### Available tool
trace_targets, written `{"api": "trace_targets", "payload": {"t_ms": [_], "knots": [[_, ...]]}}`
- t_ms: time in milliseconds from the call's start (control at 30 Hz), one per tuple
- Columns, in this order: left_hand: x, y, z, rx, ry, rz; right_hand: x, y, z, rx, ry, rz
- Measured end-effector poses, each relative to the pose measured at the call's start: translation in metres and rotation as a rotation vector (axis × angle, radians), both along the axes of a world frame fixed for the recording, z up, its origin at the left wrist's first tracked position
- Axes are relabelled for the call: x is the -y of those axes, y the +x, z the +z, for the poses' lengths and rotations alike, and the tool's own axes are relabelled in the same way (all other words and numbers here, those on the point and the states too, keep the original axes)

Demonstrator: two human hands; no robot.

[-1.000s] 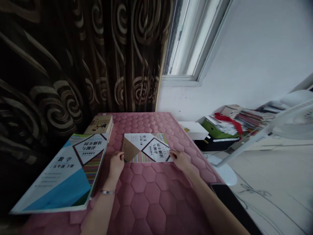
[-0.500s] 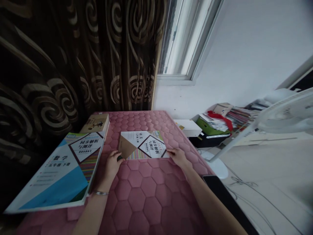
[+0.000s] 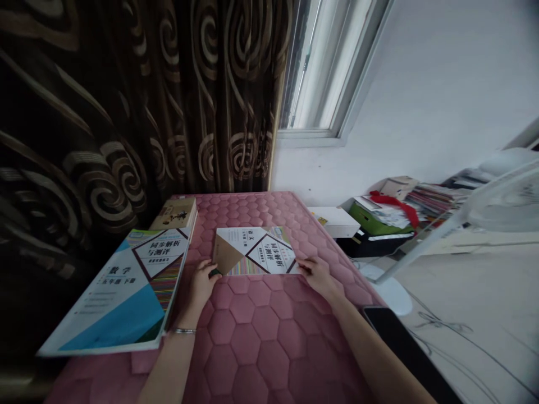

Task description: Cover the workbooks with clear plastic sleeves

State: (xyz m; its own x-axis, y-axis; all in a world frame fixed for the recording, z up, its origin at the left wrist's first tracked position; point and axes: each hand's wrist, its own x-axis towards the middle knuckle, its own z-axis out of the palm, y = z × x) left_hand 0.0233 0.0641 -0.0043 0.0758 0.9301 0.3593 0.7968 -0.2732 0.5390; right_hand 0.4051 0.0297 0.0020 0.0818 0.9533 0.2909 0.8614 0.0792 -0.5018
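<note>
A workbook (image 3: pixel 242 247) with a white, brown and striped cover lies sideways on the pink quilted surface (image 3: pixel 252 331). My left hand (image 3: pixel 204 286) pinches its near left corner, the thumb close to a small dark green patch. A bracelet circles my left wrist. At the near right corner, my right hand (image 3: pixel 315 274) holds the same workbook between thumb and fingers. To the left of my left hand lies a larger-looking blue and white workbook (image 3: pixel 122 292). Behind that one sits a thick tan book (image 3: pixel 177 216) with a dark picture on its cover.
A patterned dark curtain (image 3: pixel 147 101) hangs along the left and back. Off the right edge stand a white box (image 3: pixel 337 220), a green and black bin of papers (image 3: pixel 379 221) and a white fan (image 3: pixel 475 207). A dark flat panel (image 3: pixel 404 348) lies beside my right forearm; cables cross the floor.
The camera has turned slightly left, so the whole scene sits farther right. Both hands keep their hold on the workbook, which looks unmoved on the pink surface.
</note>
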Motion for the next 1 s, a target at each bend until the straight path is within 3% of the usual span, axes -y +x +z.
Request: {"api": "trace_targets", "payload": {"t_ms": [133, 267, 367, 467, 667, 800, 1000], "knots": [[0.017, 0.019, 0.017, -0.095, 0.019, -0.030, 0.007, -0.029, 0.009, 0.132, 0.080, -0.062], [0.028, 0.054, 0.031, -0.240, -0.016, -0.101, 0.011, -0.093, 0.015, 0.174, 0.105, 0.107], [0.024, 0.071, 0.032, -0.287, -0.015, -0.134, 0.007, -0.134, 0.013, 0.188, 0.095, 0.216], [0.017, 0.074, 0.028, -0.280, -0.017, -0.131, 0.000, -0.148, 0.009, 0.153, 0.090, 0.221], [0.015, 0.049, 0.029, -0.260, -0.015, -0.096, -0.002, -0.120, 0.005, 0.104, 0.096, 0.208], [0.013, 0.018, 0.030, -0.261, 0.016, -0.078, 0.005, -0.076, 0.004, 0.089, 0.049, 0.125], [0.007, -0.010, 0.017, -0.191, 0.057, 0.006, 0.013, -0.015, -0.007, 0.011, 0.002, 0.027]]}}
